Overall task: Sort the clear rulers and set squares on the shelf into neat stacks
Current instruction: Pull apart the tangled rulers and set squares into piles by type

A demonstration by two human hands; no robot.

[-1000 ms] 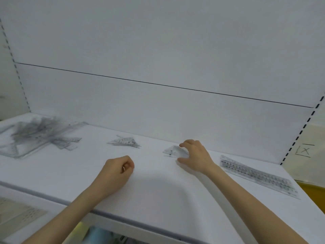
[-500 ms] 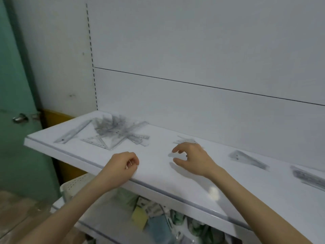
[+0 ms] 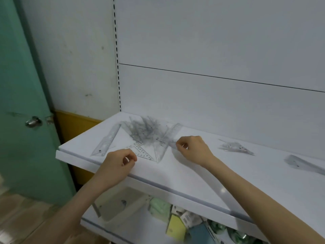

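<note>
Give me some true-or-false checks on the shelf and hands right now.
The jumbled pile lies at the shelf's left end. True.
The left hand holds a ruler. False: it is curled, holding nothing, at the shelf's front edge.
The right hand is at the pile's right edge. True.
Nothing lies right of the right hand. False: a small stack of set squares lies there, another clear piece beyond.

2 hands out front, both curled.
The left hand (image 3: 117, 163) sits nearer, fingers curled in toward the thumb, nothing seen in it. The right hand (image 3: 193, 149) reaches farther, knuckles up, thumb and forefinger nipped close; whether they grip anything can't be told.
</note>
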